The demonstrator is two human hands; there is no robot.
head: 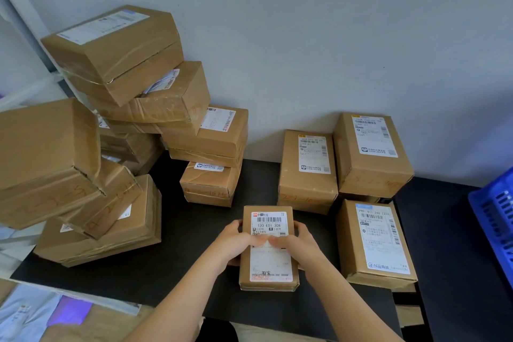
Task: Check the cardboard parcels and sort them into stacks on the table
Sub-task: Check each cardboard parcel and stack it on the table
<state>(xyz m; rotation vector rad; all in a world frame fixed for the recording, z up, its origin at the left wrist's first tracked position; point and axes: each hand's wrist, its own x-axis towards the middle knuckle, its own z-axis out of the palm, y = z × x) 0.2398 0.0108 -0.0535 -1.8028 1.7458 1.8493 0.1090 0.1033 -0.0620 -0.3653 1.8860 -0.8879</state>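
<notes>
Left hand and right hand both grip the small parcel, one on each long side, fingers curled round the edges, thumbs on top over the white label, nearly meeting mid-label. The parcel is between the hands, label up, long axis pointing away from the person, over the near middle of the black table. Can't tell if it rests on the table or is held just off it.

Just beside the right hand is a labelled parcel, label up, with a bit of cardboard showing under it. Behind that, by the wall, two more parcels stand side by side, touching: the taller one sits on another box, the shorter one is nearer the middle.

Behind the hands and a bit to the left side is a two-box stack, top box overhanging. Far on that side a tall crooked pile leans at the wall, with a front heap of tilted boxes, handwriting on their sides. A blue crate is at the opposite edge
</notes>
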